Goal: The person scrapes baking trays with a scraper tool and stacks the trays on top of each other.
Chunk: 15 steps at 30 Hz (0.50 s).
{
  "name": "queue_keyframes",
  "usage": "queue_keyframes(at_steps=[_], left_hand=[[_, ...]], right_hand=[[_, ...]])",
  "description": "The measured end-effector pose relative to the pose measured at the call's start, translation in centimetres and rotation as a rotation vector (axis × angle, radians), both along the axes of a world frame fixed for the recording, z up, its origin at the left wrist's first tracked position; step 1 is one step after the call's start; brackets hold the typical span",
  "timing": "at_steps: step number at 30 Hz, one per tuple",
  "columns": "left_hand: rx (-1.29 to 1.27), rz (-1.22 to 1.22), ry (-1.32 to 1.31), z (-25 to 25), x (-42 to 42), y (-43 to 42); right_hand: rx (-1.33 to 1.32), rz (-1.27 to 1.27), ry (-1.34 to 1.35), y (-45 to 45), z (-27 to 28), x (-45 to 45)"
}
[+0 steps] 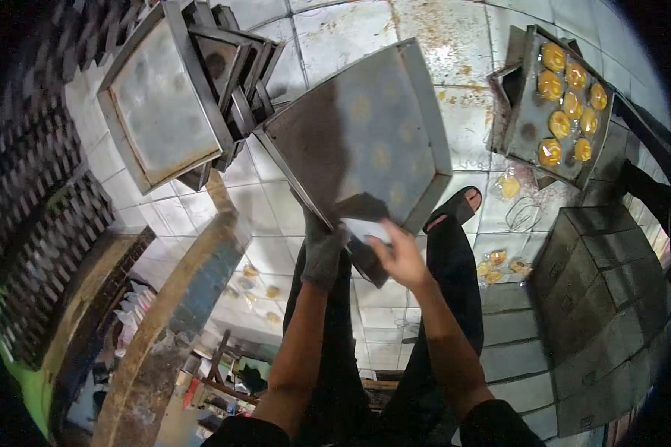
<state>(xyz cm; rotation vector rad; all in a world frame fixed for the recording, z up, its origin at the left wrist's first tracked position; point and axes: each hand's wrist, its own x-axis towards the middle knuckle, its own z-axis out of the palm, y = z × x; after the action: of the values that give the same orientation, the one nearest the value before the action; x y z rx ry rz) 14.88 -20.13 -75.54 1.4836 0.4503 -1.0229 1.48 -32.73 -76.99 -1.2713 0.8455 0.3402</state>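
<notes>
A shallow metal tray (384,119) is filling the centre of the frame, tilting above the tiled floor (265,205). Its straight, raised rims are forming an angular shape; a dull brown area on its left side is meeting a smoother grey area, where faint round yellowish spots are showing. The left grip (322,257), wearing a grey fabric glove, is clasping the tray's lower edge just left of the frame's centre, some fingers hiding behind the metal. The right grip (402,257), bare, is pinching a flat, pale piece (363,229) between thumb and fingers, close to the tray's lower edge; whether the piece is touching the metal is hard to tell.

At the upper left, a stack of trays (164,104) is standing askew, the top one showing a greyish, smudged base and browned corners. At the upper right, another tray (525,138) is bearing rounded, glossy yellow pieces (559,123) in clear, crinkled wrapping. More wrapped pieces (493,266) are lying on the floor below it, near a thin looped wire (525,214). A grey, box-shaped block (596,298) is occupying the lower right. Brown flecks are dotting the glossy white tiles at the top, and a dark sandal (461,210) is resting right of centre.
</notes>
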Motion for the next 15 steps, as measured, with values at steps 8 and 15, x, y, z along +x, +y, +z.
queue_keyframes(at_steps=[8, 15], left_hand=[[-0.009, -0.022, 0.051, -7.2, 6.1, 8.2], [0.134, 0.125, 0.213, -9.9, 6.4, 10.7]], right_hand=[[-0.437, 0.109, -0.237, 8.7, -6.1, 11.6], [-0.589, 0.337, 0.271, 4.5, -19.3, 16.2]])
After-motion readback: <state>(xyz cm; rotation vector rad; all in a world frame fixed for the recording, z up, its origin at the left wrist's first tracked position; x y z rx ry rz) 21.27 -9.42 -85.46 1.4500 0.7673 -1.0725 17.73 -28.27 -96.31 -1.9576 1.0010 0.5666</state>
